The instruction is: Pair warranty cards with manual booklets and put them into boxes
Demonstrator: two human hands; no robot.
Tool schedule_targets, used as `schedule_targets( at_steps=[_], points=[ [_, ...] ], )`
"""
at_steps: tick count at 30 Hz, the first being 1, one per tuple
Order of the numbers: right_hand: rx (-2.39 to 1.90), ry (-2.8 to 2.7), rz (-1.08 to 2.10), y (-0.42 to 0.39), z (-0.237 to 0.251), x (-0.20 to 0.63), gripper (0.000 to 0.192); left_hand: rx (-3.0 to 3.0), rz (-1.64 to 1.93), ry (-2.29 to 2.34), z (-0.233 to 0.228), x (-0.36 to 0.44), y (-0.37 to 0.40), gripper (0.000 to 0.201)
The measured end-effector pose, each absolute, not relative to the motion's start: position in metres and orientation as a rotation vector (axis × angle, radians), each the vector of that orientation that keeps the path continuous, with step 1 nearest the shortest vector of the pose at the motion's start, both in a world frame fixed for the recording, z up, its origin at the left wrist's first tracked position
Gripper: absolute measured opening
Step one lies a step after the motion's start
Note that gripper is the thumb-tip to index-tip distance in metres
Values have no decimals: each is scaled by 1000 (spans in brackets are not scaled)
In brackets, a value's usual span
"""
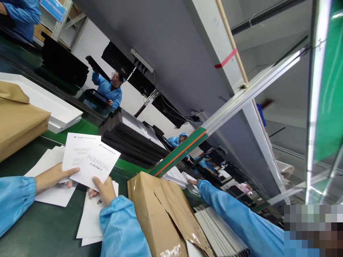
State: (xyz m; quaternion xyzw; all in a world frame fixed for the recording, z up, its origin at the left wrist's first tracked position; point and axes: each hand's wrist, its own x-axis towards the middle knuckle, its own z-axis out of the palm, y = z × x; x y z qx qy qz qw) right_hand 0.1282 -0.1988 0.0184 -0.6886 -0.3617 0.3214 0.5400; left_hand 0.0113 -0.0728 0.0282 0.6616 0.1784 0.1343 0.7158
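Both arms in light blue smock sleeves, thin shiny fabric, elastic-gathered cuffs at wrists. Left hand [55, 177] and right hand [105, 190] bare, no gloves.

Torn brown paper package [160, 210], just right of centre on the green table [40, 228]. Second brown paper package [18, 121], far left. White flat trays [56, 110], stacked behind it. Black panels [128, 137], stacked mid-table. Co-worker's blue sleeve [235, 214], right. Person in blue coat [109, 91], beyond, handling a black panel.
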Motion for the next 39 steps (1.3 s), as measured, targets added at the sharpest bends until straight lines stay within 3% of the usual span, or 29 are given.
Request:
schedule_targets(
  at_steps=[12, 39],
  points=[
    [-1634, -845, 761, -199, 19, 127, 38, 1575, 283, 403, 15, 15, -65, 48],
    [-1865, -858, 665, -201, 21, 124, 35, 1594, 236, 398, 10, 15, -62, 45]
  ],
)
